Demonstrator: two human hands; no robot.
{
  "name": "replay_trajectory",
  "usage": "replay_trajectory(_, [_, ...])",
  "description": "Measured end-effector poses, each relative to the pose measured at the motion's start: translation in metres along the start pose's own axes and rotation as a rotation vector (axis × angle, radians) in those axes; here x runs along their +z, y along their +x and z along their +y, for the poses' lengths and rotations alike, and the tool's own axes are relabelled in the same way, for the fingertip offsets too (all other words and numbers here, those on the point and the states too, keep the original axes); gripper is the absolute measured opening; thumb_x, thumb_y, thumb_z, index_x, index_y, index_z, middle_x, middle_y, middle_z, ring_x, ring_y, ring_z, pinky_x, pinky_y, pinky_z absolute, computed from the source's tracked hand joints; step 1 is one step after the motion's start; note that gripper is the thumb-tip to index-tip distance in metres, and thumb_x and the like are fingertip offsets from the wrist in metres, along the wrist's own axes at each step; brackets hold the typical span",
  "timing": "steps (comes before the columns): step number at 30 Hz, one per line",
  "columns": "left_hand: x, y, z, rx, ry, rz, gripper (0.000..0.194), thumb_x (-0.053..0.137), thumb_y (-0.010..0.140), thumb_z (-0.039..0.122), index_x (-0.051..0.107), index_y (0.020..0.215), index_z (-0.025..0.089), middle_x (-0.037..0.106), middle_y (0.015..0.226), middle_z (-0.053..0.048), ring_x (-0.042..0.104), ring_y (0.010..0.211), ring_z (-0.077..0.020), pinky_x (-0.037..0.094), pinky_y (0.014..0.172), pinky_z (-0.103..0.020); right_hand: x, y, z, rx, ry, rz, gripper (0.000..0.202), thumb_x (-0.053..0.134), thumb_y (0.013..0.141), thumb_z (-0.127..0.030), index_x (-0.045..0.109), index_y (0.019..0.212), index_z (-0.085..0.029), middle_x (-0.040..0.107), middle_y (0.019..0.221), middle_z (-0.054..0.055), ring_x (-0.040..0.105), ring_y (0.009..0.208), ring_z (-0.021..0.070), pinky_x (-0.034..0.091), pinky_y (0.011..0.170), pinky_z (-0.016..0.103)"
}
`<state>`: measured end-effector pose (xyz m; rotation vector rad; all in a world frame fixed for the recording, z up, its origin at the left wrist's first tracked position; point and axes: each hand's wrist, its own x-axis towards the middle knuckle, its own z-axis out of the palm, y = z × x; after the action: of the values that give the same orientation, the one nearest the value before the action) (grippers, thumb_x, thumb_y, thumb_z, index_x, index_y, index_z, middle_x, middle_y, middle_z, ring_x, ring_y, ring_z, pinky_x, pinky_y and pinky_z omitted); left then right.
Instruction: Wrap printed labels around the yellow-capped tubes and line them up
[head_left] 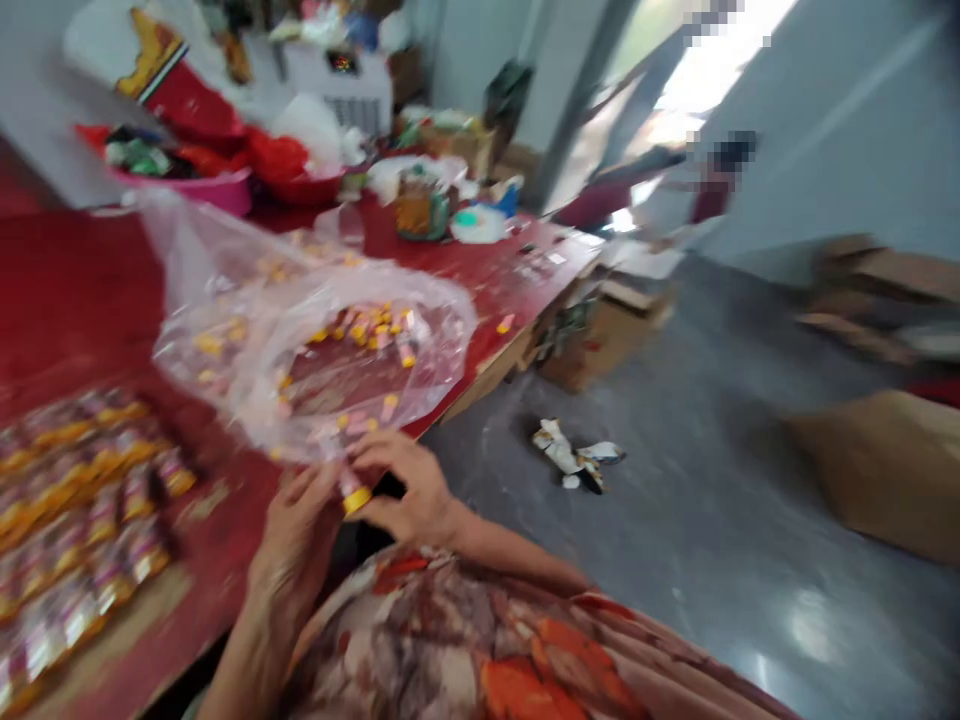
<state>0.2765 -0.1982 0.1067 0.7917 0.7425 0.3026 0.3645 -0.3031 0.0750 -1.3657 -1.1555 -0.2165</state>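
Observation:
Between my two hands is a small clear-and-pink tube with a yellow cap (355,497), tilted, just off the table's front edge. My left hand (302,510) has its fingers closed against the tube's left side. My right hand (409,490) holds it from the right with thumb and fingers bent round it. Just beyond my hands lies an open clear plastic bag (442,300) with many small pink pieces with yellow ends (367,325) inside. Rows of filled tubes with yellow caps (75,450) lie at the left on the red table (67,290). The picture is somewhat blurred.
A pink basin (225,192), a jar (416,205) and more bags stand at the table's back. One loose piece (505,323) lies near the right edge. Cardboard boxes (885,470) and white scraps (559,450) are on the floor. A blurred person (712,190) is near the doorway.

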Motion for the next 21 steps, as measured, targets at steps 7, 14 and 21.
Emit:
replay_trajectory(7, [-0.009, 0.006, -0.013, 0.025, -0.101, -0.120, 0.029, 0.087, 0.056, 0.032, 0.075, 0.074, 0.013, 0.070, 0.069, -0.004, 0.060, 0.061, -0.0094, 0.049, 0.064, -0.020, 0.007, -0.003, 0.006, 0.226, 0.081, 0.037, 0.024, 0.075, 0.072, -0.019, 0.060, 0.091, -0.021, 0.061, 0.093, 0.004, 0.061, 0.082, 0.0151, 0.050, 0.064, 0.026])
replay_trajectory(14, [-0.015, 0.004, -0.008, 0.083, -0.080, -0.092, 0.028, 0.086, 0.057, 0.033, 0.076, 0.076, 0.015, 0.071, 0.071, -0.004, 0.061, 0.064, -0.0113, 0.051, 0.068, -0.024, 0.005, -0.003, 0.005, 0.024, -0.074, -0.024, 0.026, 0.067, 0.078, -0.014, 0.066, 0.103, -0.021, 0.068, 0.097, 0.007, 0.066, 0.083, 0.0170, 0.055, 0.068, 0.030])
replay_trajectory(21, [-0.020, 0.004, -0.010, 0.092, -0.087, -0.088, 0.029, 0.086, 0.058, 0.031, 0.077, 0.081, 0.015, 0.073, 0.079, -0.005, 0.062, 0.066, -0.0118, 0.054, 0.065, -0.024, 0.012, -0.008, 0.004, -0.150, -0.293, 0.016, 0.035, 0.064, 0.078, -0.005, 0.066, 0.109, -0.020, 0.070, 0.097, 0.009, 0.068, 0.081, 0.0165, 0.056, 0.063, 0.026])
